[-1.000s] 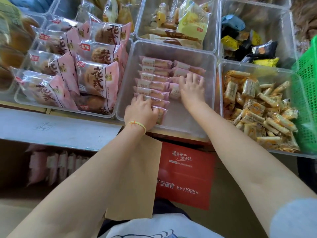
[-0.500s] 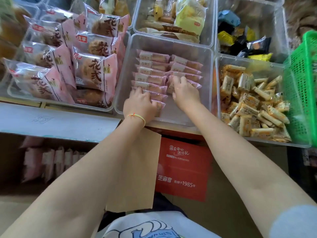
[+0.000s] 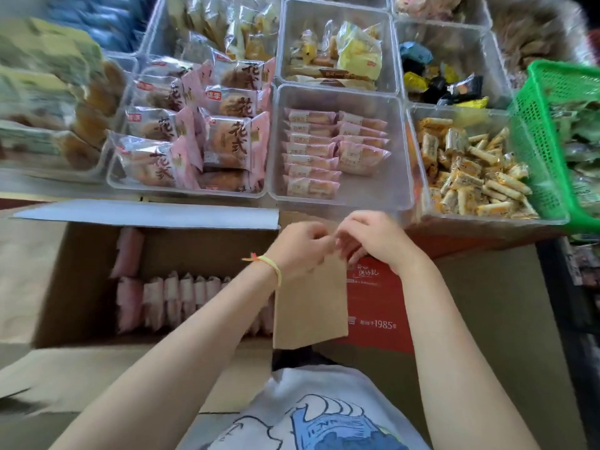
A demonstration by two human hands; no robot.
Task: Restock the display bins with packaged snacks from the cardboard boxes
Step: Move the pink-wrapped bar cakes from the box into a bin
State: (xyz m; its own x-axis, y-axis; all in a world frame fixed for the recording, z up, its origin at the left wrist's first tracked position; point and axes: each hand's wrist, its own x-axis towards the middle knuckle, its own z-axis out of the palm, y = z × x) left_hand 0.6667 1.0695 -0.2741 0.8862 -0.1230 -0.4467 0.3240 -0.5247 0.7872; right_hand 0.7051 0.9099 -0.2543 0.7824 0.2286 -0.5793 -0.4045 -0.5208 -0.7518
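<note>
A clear display bin (image 3: 401,177) holds two rows of small pink snack packets (image 3: 310,151), with bare floor at its front right. Below it an open cardboard box (image 3: 81,280) holds a row of upright pink packets (image 3: 181,297). My left hand (image 3: 298,248), with a yellow band on the wrist, and my right hand (image 3: 373,241) hover close together just below the bin's front edge, above a brown box flap (image 3: 308,306). Both hands have loosely curled fingers and hold nothing that I can see; they are slightly blurred.
Left of the pink-packet bin is a bin of large pastry packs (image 3: 194,138). To the right are a bin of yellow wrapped sticks (image 3: 470,177) and a green basket (image 3: 545,131). Further bins of mixed snacks (image 3: 337,56) stand behind. A red box (image 3: 376,306) sits under my right forearm.
Both hands have pulled back out of the bin and let go of the pink packets, now hovering below its front edge. The view has tilted down, showing the open box.
</note>
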